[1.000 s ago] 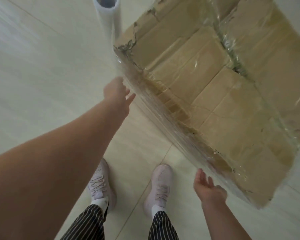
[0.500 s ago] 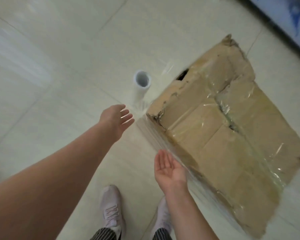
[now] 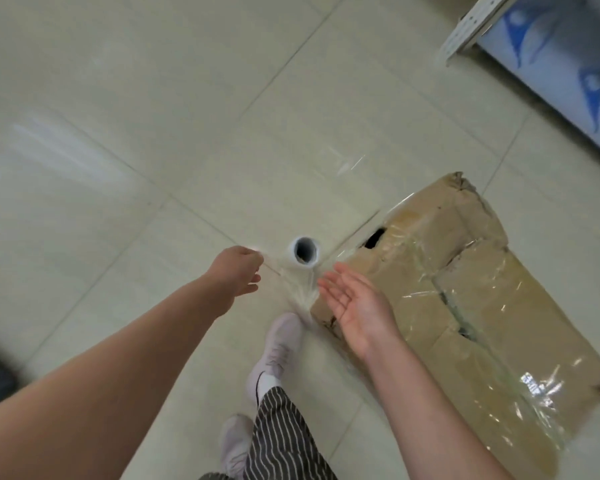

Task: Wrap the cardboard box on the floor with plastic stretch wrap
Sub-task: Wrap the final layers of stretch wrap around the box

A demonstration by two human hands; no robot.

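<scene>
Right now you are standing on the pale tiled floor [image 3: 125,98] and looking down at the cardboard box [image 3: 482,317]. It is lying flat on the floor to your right, with its battered top flaps facing up and glinting under layers of clear wrap. The stretch wrap roll [image 3: 305,252] is standing upright on the floor just beside the box's near-left corner, close to where the tile joints are crossing. Its hollow core is pointing up at you. A bunched strip of film [image 3: 300,294] is running from the foot of the roll to that corner of the box.

You are reaching your left hand [image 3: 238,271] out just left of the roll, back of the hand up, with the fingers [image 3: 253,282] curling loosely downward. I cannot tell whether they are pinching any film, because the thumb side is hidden. You are holding your right hand [image 3: 357,303] palm up over the box's near corner, just right of the roll, fingers straight and released, grasping nothing.

Your front shoe [image 3: 279,344] is resting with its toe close to the film strip, and your rear shoe [image 3: 234,445] is showing below your striped trousers [image 3: 284,438]. Towards the far right edge of the floor, a blue-and-white panel [image 3: 568,71] is standing behind a white perforated metal bracket [image 3: 471,26].
</scene>
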